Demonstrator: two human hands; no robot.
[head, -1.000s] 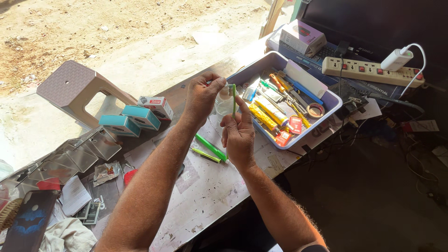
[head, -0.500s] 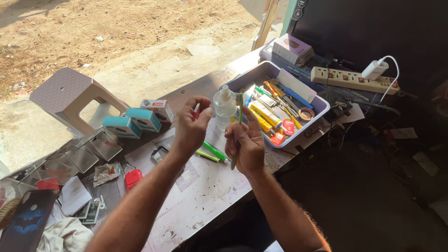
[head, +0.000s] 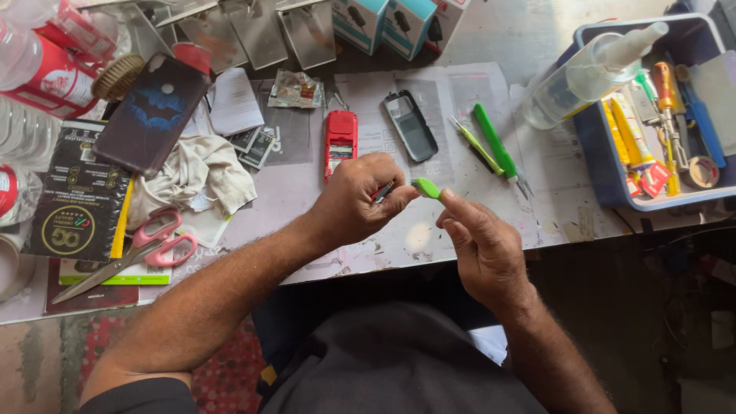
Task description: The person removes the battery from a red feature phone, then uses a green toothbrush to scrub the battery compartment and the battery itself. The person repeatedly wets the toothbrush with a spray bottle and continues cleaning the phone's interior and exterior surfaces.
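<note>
My left hand (head: 359, 201) is closed around a small dark and red tool whose tip points toward my right hand. My right hand (head: 481, 244) pinches a small bright green piece (head: 427, 187) between thumb and forefinger, right at that tip. Both hands hover over the paper-covered worktable (head: 537, 207) near its front edge. A red phone body (head: 340, 140) and a dark phone cover (head: 411, 125) lie just beyond my left hand. Two green-handled tools (head: 491, 143) lie to the right of them.
A blue tray (head: 606, 172) at right holds tubes, screwdrivers and a clear spray bottle (head: 586, 74). Pink scissors (head: 138, 249), a crumpled cloth (head: 195, 175), a dark phone case (head: 151, 111) and bottles sit at left. Teal boxes (head: 383, 21) and metal plates stand at the back.
The camera has tipped down and closer to the table. My hands dropped from near the tray to the front edge; the spray bottle is now in the tray and a green piece is in my right fingers.
</note>
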